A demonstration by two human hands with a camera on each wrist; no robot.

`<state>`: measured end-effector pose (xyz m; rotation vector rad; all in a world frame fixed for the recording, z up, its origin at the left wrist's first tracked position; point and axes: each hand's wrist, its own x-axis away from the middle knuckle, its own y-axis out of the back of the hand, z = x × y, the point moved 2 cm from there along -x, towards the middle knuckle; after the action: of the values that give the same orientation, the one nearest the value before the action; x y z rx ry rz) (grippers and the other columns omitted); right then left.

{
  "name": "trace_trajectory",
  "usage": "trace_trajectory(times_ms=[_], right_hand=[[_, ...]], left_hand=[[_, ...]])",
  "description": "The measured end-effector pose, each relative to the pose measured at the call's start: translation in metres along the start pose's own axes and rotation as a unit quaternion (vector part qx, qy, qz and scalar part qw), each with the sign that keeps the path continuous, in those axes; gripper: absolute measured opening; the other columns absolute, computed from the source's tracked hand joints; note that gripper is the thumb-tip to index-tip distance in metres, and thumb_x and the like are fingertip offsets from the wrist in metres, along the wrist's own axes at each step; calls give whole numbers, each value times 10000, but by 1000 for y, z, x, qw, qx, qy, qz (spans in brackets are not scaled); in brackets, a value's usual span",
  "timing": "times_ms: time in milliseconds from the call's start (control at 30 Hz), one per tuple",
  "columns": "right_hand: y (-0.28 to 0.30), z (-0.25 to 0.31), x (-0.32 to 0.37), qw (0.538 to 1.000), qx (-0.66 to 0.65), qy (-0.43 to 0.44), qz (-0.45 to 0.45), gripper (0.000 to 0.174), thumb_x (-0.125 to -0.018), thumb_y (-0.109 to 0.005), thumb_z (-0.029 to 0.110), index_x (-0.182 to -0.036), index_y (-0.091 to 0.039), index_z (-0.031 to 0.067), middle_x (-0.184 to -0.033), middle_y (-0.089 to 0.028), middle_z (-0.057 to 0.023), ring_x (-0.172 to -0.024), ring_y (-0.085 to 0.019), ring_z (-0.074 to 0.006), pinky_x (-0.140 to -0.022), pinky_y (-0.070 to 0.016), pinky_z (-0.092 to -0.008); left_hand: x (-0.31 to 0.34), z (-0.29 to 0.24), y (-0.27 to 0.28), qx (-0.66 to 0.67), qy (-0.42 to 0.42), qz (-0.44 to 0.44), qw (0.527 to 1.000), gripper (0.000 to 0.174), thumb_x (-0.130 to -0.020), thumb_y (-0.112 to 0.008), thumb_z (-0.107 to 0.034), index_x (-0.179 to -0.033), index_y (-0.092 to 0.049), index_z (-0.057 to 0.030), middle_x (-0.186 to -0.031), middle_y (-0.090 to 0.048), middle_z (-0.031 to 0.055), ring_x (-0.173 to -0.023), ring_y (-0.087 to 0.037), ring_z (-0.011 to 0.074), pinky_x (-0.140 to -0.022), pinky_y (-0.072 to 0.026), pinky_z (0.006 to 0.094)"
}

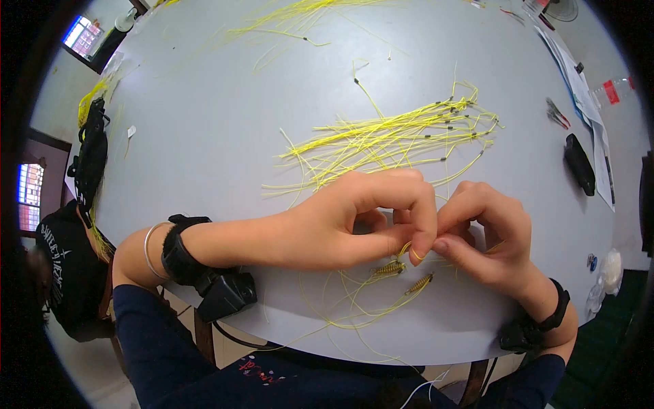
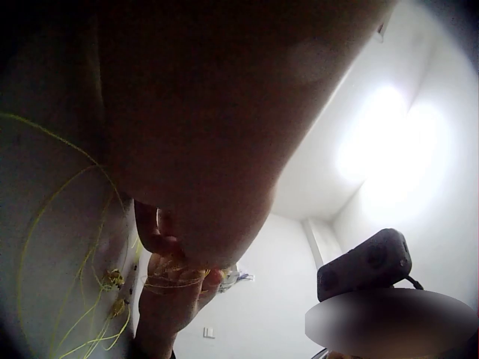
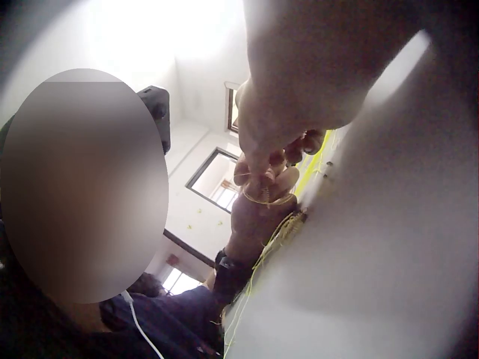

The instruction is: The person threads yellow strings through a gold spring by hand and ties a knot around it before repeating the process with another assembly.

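Both hands meet over the near part of the table. My left hand (image 1: 361, 218) pinches thin yellow line (image 1: 417, 257) between thumb and forefinger. Close beside it, my right hand (image 1: 494, 238) pinches the same line with thumb and forefinger; the fingertips of the two hands almost meet. Just below the fingers lie two small brass-coloured coil springs, one (image 1: 390, 268) near the left thumb and another (image 1: 419, 283) a little nearer the body. Loose loops of yellow line (image 1: 347, 320) spread from them toward the table's front edge. The right wrist view shows line crossing the fingertips.
Beyond the hands lies a bundle of yellow lines (image 1: 388, 140) with small dark beads. More yellow line (image 1: 300, 17) lies at the far edge. On the right are a black case (image 1: 579, 164), pliers (image 1: 557, 114) and papers (image 1: 579, 88). Another person (image 1: 71, 273) sits at the left.
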<state>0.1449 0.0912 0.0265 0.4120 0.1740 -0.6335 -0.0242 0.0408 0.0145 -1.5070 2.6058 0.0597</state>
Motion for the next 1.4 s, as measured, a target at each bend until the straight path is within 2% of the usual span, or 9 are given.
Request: trace_trajectory(times_ms=[367,567,633,867,1000,1067,1133,1200,1400], right_hand=[[-2,-5,3,998,-21,-53,17,107,-735,-606,2,-814,-537,24,-664,-521,-3,-523,-460,-36,-455,-337,-177],[1,1,-1,998,38,22,43,104,-757,-602,8,-821,-521,19,-720,-510,-8,-584,-465,-38,-498,-345,-174],[1,-3,3,984,-133,-115,-35,99,-790,-588,35,-851,-513,17,-728,-502,3,-601,-455,-37,-519,-345,-172],[12,-8,3,935,-256,-234,-77,137,-840,-551,109,-925,-498,16,-793,-471,13,-688,-428,-44,-602,-355,-182],[3,-7,-1,957,-238,-164,-19,164,-838,-556,107,-966,-500,22,-800,-469,7,-756,-430,-64,-662,-358,-208],[3,-13,0,983,-147,-37,102,199,-835,-561,107,-1010,-499,35,-846,-470,-4,-812,-430,-81,-709,-354,-225],[2,-15,3,983,-162,-42,76,178,-857,-540,146,-998,-487,49,-887,-466,-23,-739,-446,-85,-637,-371,-211],[9,-16,5,904,-371,-211,-19,161,-884,-505,190,-959,-468,53,-926,-452,-45,-658,-453,-81,-528,-369,-197],[7,-14,-1,894,-399,-190,-77,146,-915,-438,230,-916,-438,84,-808,-513,-68,-604,-464,-76,-453,-362,-183]], left_hand=[[0,0,-1,-1,-8,-6,1000,126,-785,-557,41,-724,-566,-69,-729,-527,9,-712,-445,127,-634,-341,240],[0,-1,-1,-18,-15,7,1000,137,-781,-557,50,-713,-566,-69,-735,-529,9,-715,-438,125,-638,-345,237],[0,-1,-1,-7,-8,-5,1000,135,-780,-556,51,-715,-566,-66,-734,-530,10,-714,-438,125,-638,-347,237],[-2,-3,-2,25,20,-14,999,132,-782,-550,56,-719,-568,-58,-732,-533,8,-715,-439,123,-643,-349,237],[0,-2,0,-9,-4,-10,1000,135,-783,-544,57,-723,-572,-60,-734,-533,4,-715,-439,124,-647,-347,236],[-1,-1,0,-2,-5,-12,1000,137,-785,-540,56,-728,-576,-63,-733,-533,0,-720,-441,125,-647,-344,235],[-1,-1,0,-5,-6,-12,1000,137,-784,-540,58,-729,-576,-61,-738,-533,4,-723,-441,126,-650,-352,235],[-1,-2,0,-8,-8,-12,1000,136,-782,-541,61,-730,-577,-59,-743,-533,8,-727,-441,128,-653,-359,236],[-2,-3,-1,23,16,-19,999,130,-780,-543,70,-727,-570,-45,-751,-524,26,-731,-440,130,-674,-400,238]])
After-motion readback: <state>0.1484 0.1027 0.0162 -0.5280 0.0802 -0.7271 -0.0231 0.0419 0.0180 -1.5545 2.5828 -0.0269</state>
